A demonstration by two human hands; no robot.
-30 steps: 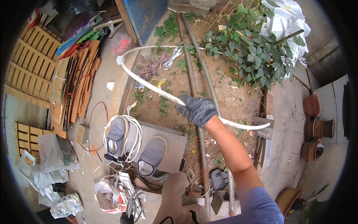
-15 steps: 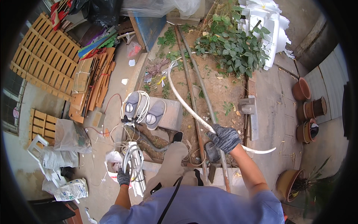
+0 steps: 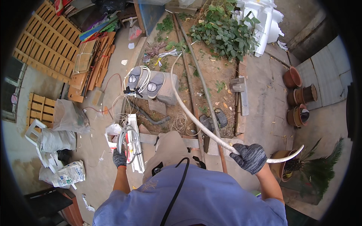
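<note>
The right grip, in a grey knit glove at the lower right of the frame, is clenched around a thick white tube. The tube curves from its far end in the upper middle down through the grip, and its short end pokes out beyond to the right, in front of a potted plant. The left grip, at lower left, grasps a coil of grey cable by its lower left side, above white strips.

Mid-frame is a strip of bare soil, crossed by two metal pipes. A concrete block there carries grey shoes. A leafy plant and white foam pieces fill the top right, terracotta pots line the right side, and a wooden pallet leans at upper left. Concrete floor runs along the left.

Against half a second ago, the right grip sits lower and farther right in the frame, still fastened on the tube, whose short end has gone right with it. The left grip, coil in hand, appears higher.
</note>
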